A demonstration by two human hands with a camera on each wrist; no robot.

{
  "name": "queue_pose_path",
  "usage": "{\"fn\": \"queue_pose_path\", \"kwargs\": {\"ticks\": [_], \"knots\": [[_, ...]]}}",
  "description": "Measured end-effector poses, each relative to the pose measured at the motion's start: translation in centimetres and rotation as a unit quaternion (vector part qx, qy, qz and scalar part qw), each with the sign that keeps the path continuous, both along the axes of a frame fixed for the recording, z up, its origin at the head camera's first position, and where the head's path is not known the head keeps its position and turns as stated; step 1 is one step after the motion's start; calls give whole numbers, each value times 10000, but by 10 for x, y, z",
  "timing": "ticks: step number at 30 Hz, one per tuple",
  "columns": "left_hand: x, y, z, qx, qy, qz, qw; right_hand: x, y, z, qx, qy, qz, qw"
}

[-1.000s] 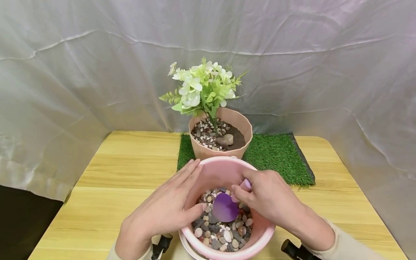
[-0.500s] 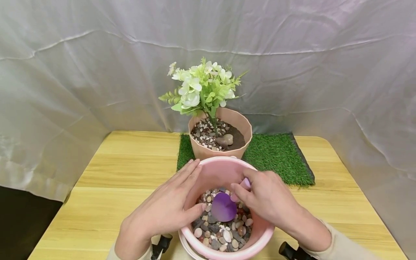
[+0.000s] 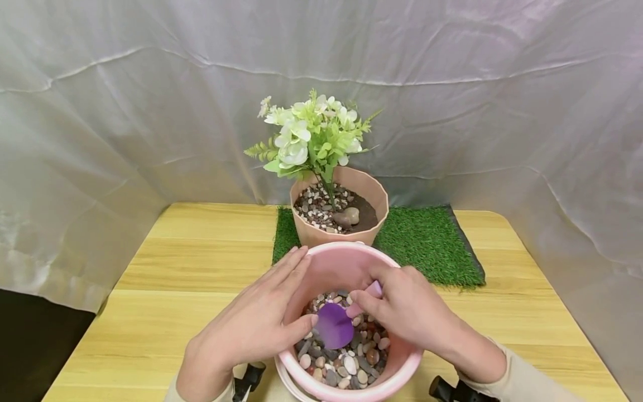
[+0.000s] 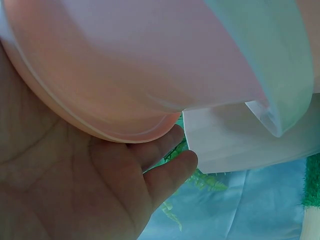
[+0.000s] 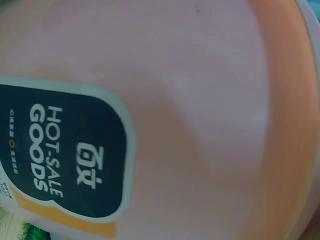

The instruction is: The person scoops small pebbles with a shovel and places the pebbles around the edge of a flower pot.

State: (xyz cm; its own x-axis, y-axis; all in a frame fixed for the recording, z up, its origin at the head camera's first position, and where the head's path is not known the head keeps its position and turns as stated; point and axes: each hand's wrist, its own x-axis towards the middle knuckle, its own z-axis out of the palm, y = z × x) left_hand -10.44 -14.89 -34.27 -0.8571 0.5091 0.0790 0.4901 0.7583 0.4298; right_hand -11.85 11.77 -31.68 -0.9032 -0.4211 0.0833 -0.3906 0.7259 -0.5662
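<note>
A pink bucket [image 3: 335, 270] stands at the front of the table, with mixed pebbles [image 3: 346, 365] covering its bottom. My left hand [image 3: 248, 321] rests on its left rim, fingers extended and thumb over the inner side. In the left wrist view, the palm [image 4: 65, 175] lies against the rim. My right hand [image 3: 414, 312] grips the pale handle of a purple scoop [image 3: 335, 326] inside the bucket. The scoop's round blade is over the pebbles, near my left thumb. Only the bucket's outer wall [image 5: 200, 100] and label [image 5: 65, 150] fill the right wrist view.
Behind the bucket, a peach flowerpot [image 3: 335, 237] holds white artificial flowers [image 3: 306, 137], small stones, dark soil and two larger stones [image 3: 346, 217]. It stands on a green turf mat [image 3: 432, 245]. Grey fabric [image 3: 477, 123] hangs behind the wooden table [image 3: 196, 257].
The scoop and my right hand have moved left and slightly toward me over the pebbles. My left hand has stayed on the rim.
</note>
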Motion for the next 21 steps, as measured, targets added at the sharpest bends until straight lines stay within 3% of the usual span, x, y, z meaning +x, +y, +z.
{"fn": "queue_pose_path", "kwargs": {"ticks": [4,8,13,21], "knots": [[0,0,0,-5,19,-23,10000,-1,0,2,81,-249,4,9997],[0,0,0,-8,32,-57,10000,-2,-1,3,395,-152,23,9991],[0,0,0,44,-16,-53,10000,-2,-2,3,517,-361,152,9979],[-1,0,0,-35,18,-45,10000,-5,0,6,390,-623,334,9967]]}}
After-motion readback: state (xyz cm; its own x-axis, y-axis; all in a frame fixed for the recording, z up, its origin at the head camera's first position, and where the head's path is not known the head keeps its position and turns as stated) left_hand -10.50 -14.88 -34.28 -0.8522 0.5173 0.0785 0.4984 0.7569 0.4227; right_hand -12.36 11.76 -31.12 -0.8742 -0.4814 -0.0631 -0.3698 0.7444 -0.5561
